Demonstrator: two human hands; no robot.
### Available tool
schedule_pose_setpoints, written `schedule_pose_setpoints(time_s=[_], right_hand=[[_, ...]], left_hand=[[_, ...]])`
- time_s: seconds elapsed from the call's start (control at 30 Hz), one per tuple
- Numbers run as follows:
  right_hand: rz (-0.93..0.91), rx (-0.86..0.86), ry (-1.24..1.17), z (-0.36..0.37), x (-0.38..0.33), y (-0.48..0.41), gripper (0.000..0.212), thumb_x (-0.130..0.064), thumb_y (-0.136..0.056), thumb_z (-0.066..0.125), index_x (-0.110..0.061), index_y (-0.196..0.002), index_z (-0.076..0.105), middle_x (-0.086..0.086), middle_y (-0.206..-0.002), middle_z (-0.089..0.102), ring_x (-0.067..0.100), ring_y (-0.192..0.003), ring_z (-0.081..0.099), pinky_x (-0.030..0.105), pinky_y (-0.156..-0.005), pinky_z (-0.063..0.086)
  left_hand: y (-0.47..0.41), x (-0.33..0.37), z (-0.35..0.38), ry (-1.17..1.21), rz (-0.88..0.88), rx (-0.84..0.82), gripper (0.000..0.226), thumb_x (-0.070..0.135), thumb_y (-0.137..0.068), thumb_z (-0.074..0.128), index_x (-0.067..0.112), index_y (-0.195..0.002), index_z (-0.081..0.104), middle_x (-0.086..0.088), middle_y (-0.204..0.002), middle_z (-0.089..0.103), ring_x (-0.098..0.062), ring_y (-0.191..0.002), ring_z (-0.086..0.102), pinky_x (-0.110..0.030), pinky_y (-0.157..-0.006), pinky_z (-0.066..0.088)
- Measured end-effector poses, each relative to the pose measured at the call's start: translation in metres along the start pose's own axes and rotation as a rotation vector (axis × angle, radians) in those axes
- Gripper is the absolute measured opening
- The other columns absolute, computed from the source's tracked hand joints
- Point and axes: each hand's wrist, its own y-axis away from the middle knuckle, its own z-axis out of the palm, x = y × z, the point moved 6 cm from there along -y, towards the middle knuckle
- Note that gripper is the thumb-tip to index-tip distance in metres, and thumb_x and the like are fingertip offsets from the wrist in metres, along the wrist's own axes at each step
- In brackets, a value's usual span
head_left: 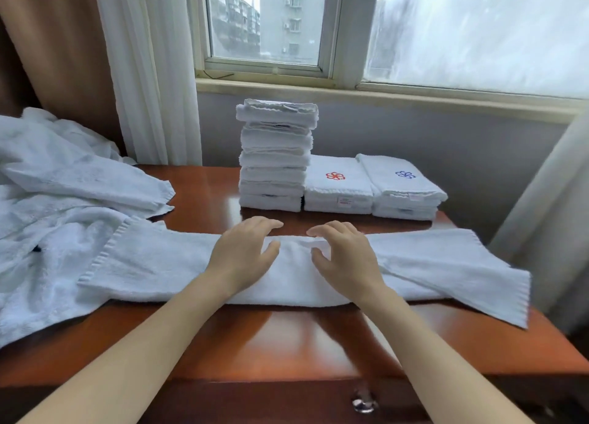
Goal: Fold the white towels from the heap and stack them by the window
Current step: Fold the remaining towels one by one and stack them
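A long white towel [153,261], folded lengthwise into a strip, lies across the wooden table [287,334]. Its right end hangs over the table's right edge. My left hand [245,251] and my right hand [344,254] rest flat on the strip's middle, side by side, fingers spread, holding nothing. A heap of loose white towels [57,206] fills the left side. By the window stands a tall stack of folded towels [275,155], with two lower stacks to its right, one with a red logo [338,184] and one with a blue logo [404,184].
The window sill [350,95] runs behind the stacks. White and brown curtains [143,72] hang at the left, another curtain [548,216] at the right. A metal drawer handle [363,403] sits on the table's front.
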Motion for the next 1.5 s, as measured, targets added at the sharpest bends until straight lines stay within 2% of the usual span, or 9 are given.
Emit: schedule_pose_setpoints(time_s=[0.3,0.47,0.67,1.0,1.1,1.17,1.3,1.4,1.5], right_hand=[[0.288,-0.121,0.161,-0.059,0.098,0.068,0.060,-0.026,-0.079,0.061,-0.024,-0.139,0.052,-0.005,-0.134,0.057,0.020,-0.126,0.047,0.033,-0.105,0.034],[0.421,-0.207,0.258,-0.078,0.138,0.086,0.044,-0.029,-0.082,0.054,-0.020,-0.124,0.059,0.000,-0.125,0.062,0.025,-0.117,0.052,0.038,-0.101,0.037],[0.383,-0.259,0.438,-0.091,0.148,0.092,0.041,-0.018,-0.080,0.054,-0.019,-0.120,0.057,0.005,-0.113,0.060,0.031,-0.103,0.057,0.034,-0.078,0.041],[0.410,-0.118,0.642,-0.149,0.183,0.053,0.025,-0.002,-0.079,0.054,-0.022,-0.092,0.049,0.000,-0.101,0.065,0.026,-0.098,0.062,0.033,-0.080,0.034],[0.424,-0.082,0.796,-0.148,0.195,0.044,0.043,-0.003,-0.078,0.058,-0.020,-0.117,0.050,0.002,-0.116,0.056,0.027,-0.119,0.049,0.050,-0.118,0.017],[0.373,-0.064,0.802,-0.137,0.197,0.045,0.050,-0.002,-0.079,0.056,-0.019,-0.126,0.048,0.003,-0.126,0.049,0.028,-0.135,0.035,0.057,-0.120,0.003],[0.311,-0.081,0.381,-0.098,0.185,0.054,0.043,-0.006,-0.088,0.046,-0.020,-0.126,0.060,-0.001,-0.129,0.057,0.026,-0.129,0.045,0.042,-0.113,0.030],[0.407,-0.234,0.217,-0.068,0.191,0.065,0.036,-0.026,-0.100,0.037,-0.020,-0.132,0.054,0.002,-0.141,0.050,0.025,-0.135,0.040,0.043,-0.112,0.026],[0.462,-0.327,0.245,-0.056,0.202,0.070,0.051,-0.042,-0.104,0.026,-0.027,-0.152,0.030,0.003,-0.163,0.019,0.019,-0.151,0.011,0.047,-0.121,0.003]], left_hand=[[-0.016,0.124,0.060,0.053,0.270,-0.092,0.045,0.027,-0.091,0.057,0.026,-0.136,0.054,0.010,-0.134,0.054,-0.012,-0.124,0.049,-0.027,-0.095,0.042],[-0.026,0.152,0.103,-0.085,0.250,-0.246,0.054,0.026,-0.090,0.052,0.026,-0.143,0.044,0.004,-0.142,0.047,-0.023,-0.129,0.040,-0.032,-0.106,0.031],[-0.034,0.171,0.121,-0.084,0.228,-0.234,0.036,0.027,-0.093,0.048,0.029,-0.126,0.059,0.004,-0.121,0.057,-0.020,-0.115,0.051,-0.033,-0.089,0.042],[-0.066,0.173,0.119,-0.111,0.187,-0.126,0.015,0.025,-0.094,0.045,0.021,-0.086,0.057,0.005,-0.083,0.061,-0.026,-0.085,0.063,-0.032,-0.059,0.038],[-0.066,0.170,0.124,-0.072,0.176,-0.120,0.028,0.019,-0.093,0.051,0.025,-0.119,0.059,0.003,-0.111,0.061,-0.027,-0.096,0.063,-0.035,-0.069,0.048],[-0.065,0.171,0.127,-0.077,0.203,-0.093,0.047,0.012,-0.089,0.056,0.022,-0.134,0.052,0.000,-0.126,0.054,-0.027,-0.105,0.059,-0.037,-0.075,0.050],[-0.058,0.188,0.114,0.028,0.414,0.121,0.036,-0.007,-0.073,0.069,0.016,-0.100,0.073,-0.002,-0.101,0.066,-0.029,-0.088,0.063,-0.036,-0.067,0.049],[-0.053,0.189,0.122,0.106,0.345,0.020,0.021,0.011,-0.084,0.067,0.027,-0.095,0.077,0.011,-0.104,0.071,-0.021,-0.095,0.067,-0.032,-0.071,0.050],[-0.055,0.181,0.148,0.015,0.279,-0.253,0.037,0.038,-0.097,0.050,0.035,-0.132,0.060,0.016,-0.145,0.050,-0.008,-0.135,0.044,-0.029,-0.106,0.037]])
